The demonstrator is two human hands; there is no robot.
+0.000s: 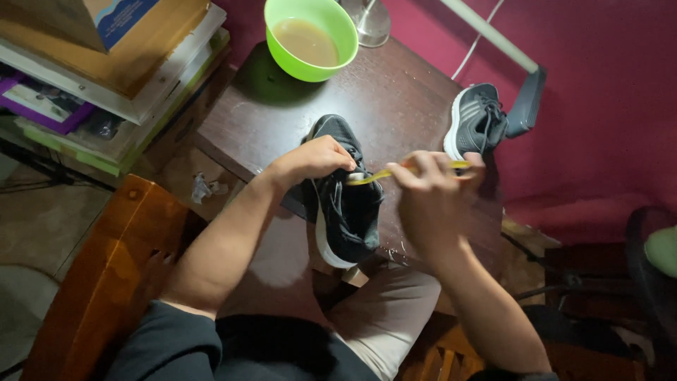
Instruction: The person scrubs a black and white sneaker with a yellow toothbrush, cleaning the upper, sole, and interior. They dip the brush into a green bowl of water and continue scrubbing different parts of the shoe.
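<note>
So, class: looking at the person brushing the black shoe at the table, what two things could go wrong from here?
1. The black shoe overhangs the near edge of the dark table, steadied only by the left hand; it might slip off.
2. The right hand works a yellow toothbrush at the shoe, so flicked droplets could wet the trousers below.
3. The green bowl of murky liquid sits near the far edge and might get knocked.

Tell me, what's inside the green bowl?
The green bowl on the dark table holds cloudy, brownish liquid. It is murky, so anything sunk under its surface cannot be seen.
</note>
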